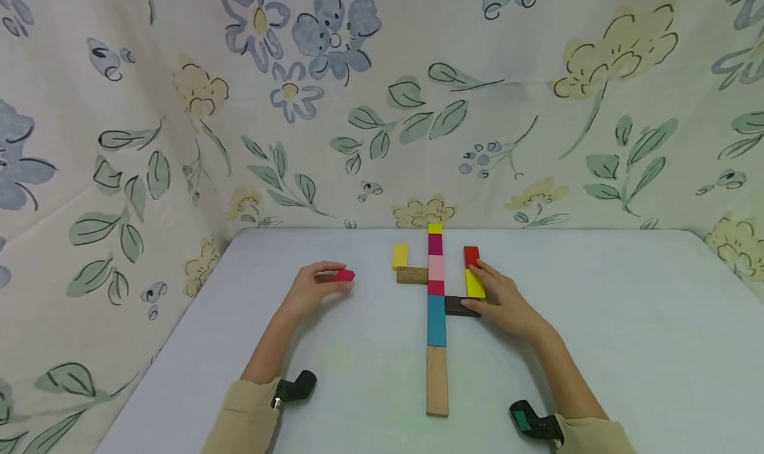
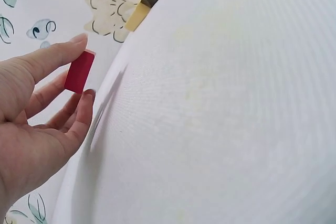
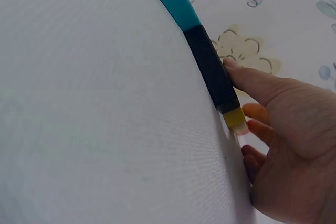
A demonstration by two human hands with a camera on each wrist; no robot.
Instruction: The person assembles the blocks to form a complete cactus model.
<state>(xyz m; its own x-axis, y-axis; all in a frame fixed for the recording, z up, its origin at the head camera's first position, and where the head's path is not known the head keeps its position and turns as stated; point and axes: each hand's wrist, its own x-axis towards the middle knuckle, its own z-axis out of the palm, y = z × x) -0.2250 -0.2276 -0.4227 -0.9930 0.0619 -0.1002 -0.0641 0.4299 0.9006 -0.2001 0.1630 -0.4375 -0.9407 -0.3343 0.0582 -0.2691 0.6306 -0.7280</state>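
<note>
My left hand (image 1: 310, 291) pinches a small crimson block (image 2: 80, 72) between thumb and fingers, raised over the left of the white table. On the other side, my right hand (image 1: 507, 301) has its thumb at the black block (image 1: 455, 306) and its fingers along the yellow block (image 1: 473, 284). This yellow block stretches away from the black block's outer end, with a red block (image 1: 471, 255) in line beyond it. The black block juts right from the blue block (image 1: 436, 321) in a straight central column.
A tan plank (image 1: 437, 381) forms the column's near end; pink, crimson, magenta and yellow pieces run to its far end. Left of the column, a brown wooden block (image 1: 412, 276) juts out, with a yellow block (image 1: 400, 256) beyond it. Floral cloth (image 1: 382, 109) hangs behind the table (image 1: 358, 388).
</note>
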